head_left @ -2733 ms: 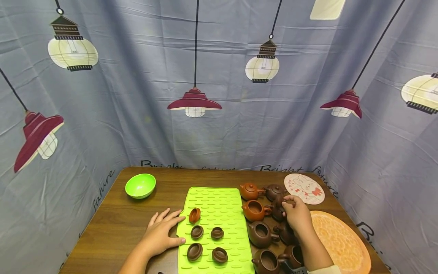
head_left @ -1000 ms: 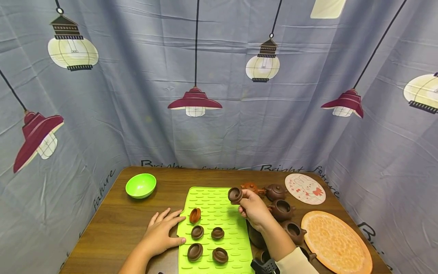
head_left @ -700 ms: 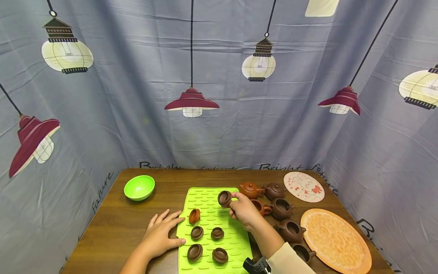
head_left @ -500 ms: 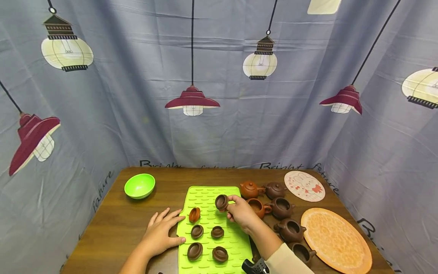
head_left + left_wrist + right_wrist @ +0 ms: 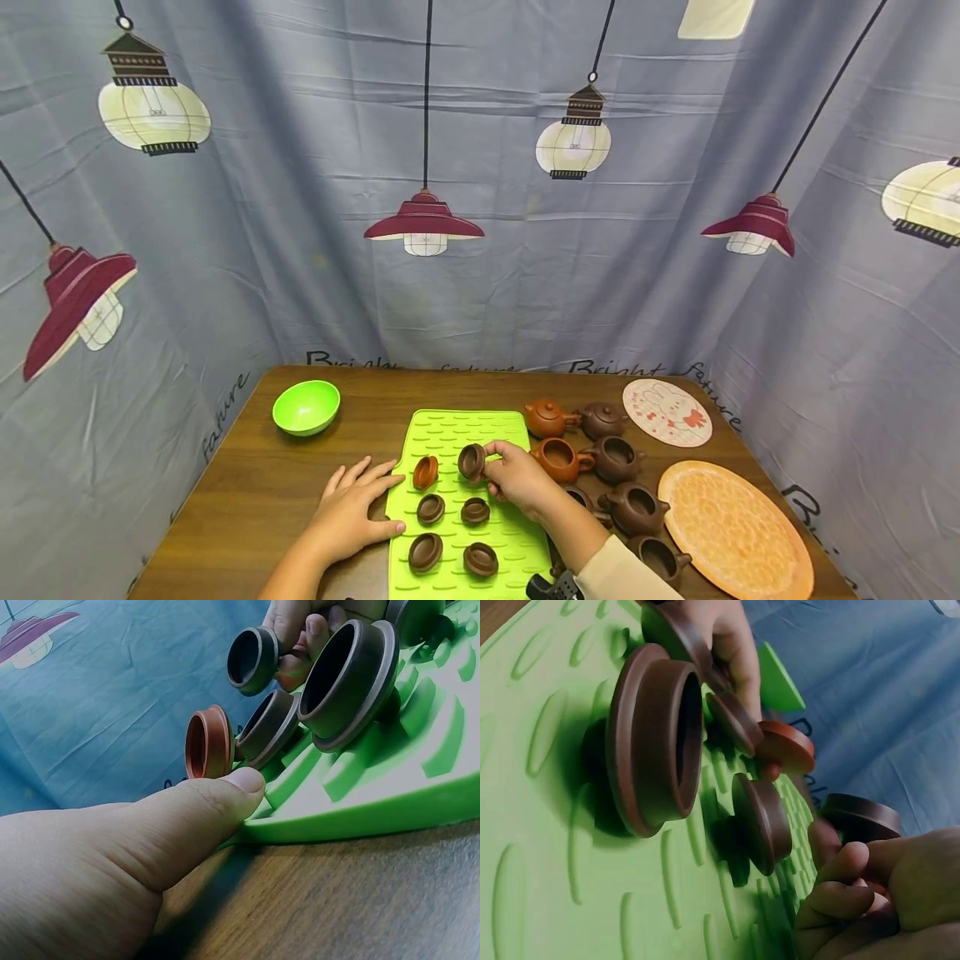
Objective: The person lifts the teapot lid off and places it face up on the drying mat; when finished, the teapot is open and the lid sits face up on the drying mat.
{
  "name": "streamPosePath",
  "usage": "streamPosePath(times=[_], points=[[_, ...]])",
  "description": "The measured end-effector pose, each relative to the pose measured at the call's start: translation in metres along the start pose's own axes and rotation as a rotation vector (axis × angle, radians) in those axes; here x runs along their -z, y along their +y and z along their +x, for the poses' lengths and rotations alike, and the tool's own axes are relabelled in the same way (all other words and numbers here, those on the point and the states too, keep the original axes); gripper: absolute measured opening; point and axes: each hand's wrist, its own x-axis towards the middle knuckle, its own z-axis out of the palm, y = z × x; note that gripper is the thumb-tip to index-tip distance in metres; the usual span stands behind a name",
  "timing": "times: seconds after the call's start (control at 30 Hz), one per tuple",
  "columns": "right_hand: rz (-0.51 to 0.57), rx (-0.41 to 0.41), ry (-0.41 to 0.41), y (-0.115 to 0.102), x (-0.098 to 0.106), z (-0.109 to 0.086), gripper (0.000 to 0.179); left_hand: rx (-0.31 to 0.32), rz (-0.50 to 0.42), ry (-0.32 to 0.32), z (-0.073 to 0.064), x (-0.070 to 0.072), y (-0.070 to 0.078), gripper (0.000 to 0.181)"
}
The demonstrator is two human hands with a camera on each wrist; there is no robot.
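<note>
My right hand [image 5: 521,482] pinches a dark brown teapot lid [image 5: 472,462], its hollow underside facing outward, close over the green ridged mat [image 5: 465,425]. On that mat lie an orange-brown lid [image 5: 425,472] and several dark brown lids [image 5: 425,552], undersides up. My left hand [image 5: 352,515] rests with spread fingers at the mat's left edge; in the left wrist view its thumb [image 5: 202,810] touches the green rim. The right wrist view shows the pinched lid [image 5: 861,816] between thumb and fingers, beyond a large brown lid [image 5: 656,742].
Right of the mat stand lidless dark teapots [image 5: 636,506] and a lidless orange-brown teapot [image 5: 559,458]. Two lidded teapots [image 5: 548,417] stand behind them. A green bowl [image 5: 307,407] is at back left. A round tan mat [image 5: 738,529] and a rabbit-print mat [image 5: 667,412] lie at right.
My right hand took the lid from a dark teapot at right and carried it left over the green mat, then lower and nearer the orange-brown lid. My left hand stayed in place.
</note>
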Motion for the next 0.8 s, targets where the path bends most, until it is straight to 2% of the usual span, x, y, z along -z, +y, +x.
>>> streamPosePath(times=[0.17, 0.37, 0.53, 0.8], points=[[-0.029, -0.001, 0.015, 0.000, -0.002, -0.002, 0.018, -0.015, -0.018, -0.005, 0.002, 0.001, -0.001, 0.080], [-0.133, -0.009, 0.031, 0.006, -0.008, -0.005, 0.014, -0.006, -0.037, -0.032, -0.001, 0.000, -0.004, 0.082], [-0.196, 0.000, 0.062, 0.007, -0.010, -0.005, 0.015, -0.009, -0.030, -0.016, -0.001, -0.002, -0.004, 0.082], [-0.220, 0.000, 0.072, 0.006, -0.009, -0.003, 0.011, -0.002, -0.022, -0.006, 0.001, 0.000, -0.002, 0.079]])
